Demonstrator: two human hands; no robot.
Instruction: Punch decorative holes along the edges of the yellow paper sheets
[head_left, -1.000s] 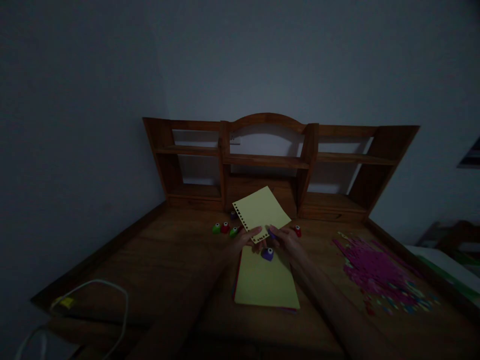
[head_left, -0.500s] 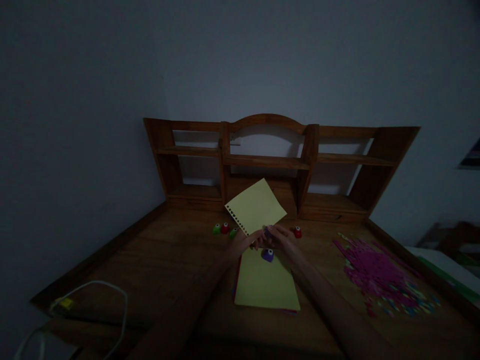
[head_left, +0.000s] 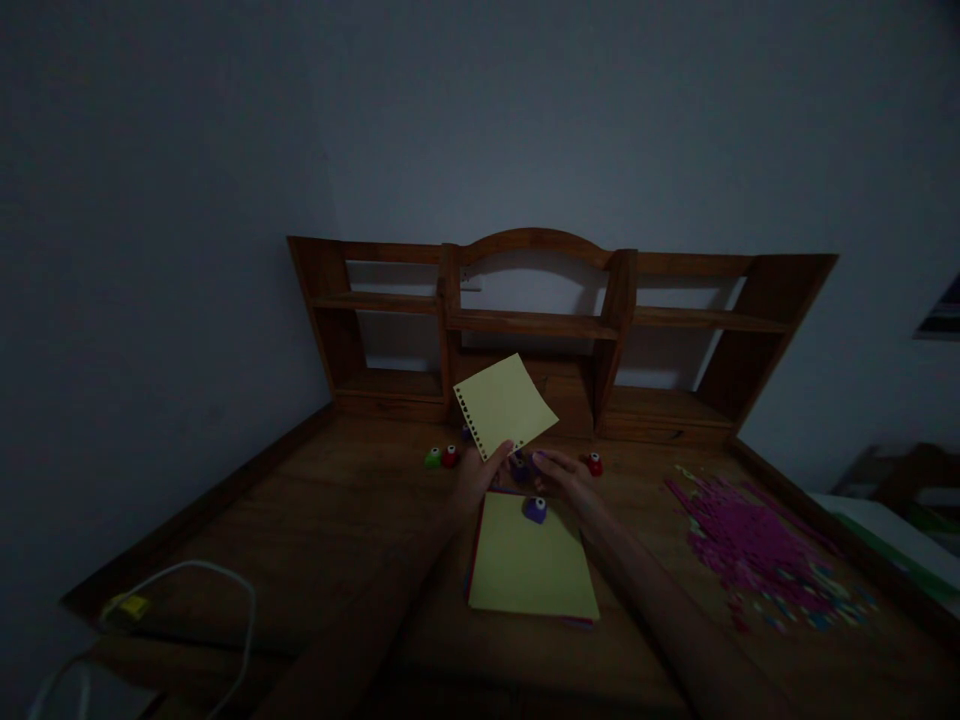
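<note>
My left hand [head_left: 474, 478] is closed on a sheet of pale yellow paper [head_left: 504, 405], pinching its lower edge with the thumb on top. Small shaped holes run down the sheet's left edge, and a few show near the lower corner. Close beside it, my right hand [head_left: 564, 470] has its fingers closed around a small purple craft punch [head_left: 537, 458], mostly hidden by the fingers. A dark punch [head_left: 519, 468] shows between the hands. Below them, a purple punch with a white top [head_left: 535, 510] sits on a stack of yellow paper [head_left: 532, 565].
Green [head_left: 433, 458] and red [head_left: 450, 457] punches stand left of my hands, and another red punch [head_left: 595, 464] to the right. Pink and multicoloured paper bits [head_left: 757, 540] are heaped on the right. A wooden shelf [head_left: 536, 322] backs the desk; a white cable [head_left: 251, 610] lies front left.
The yellow sheet has shifted slightly left and tilted. My right hand has come away from the sheet's edge, and a gap has opened between the hands.
</note>
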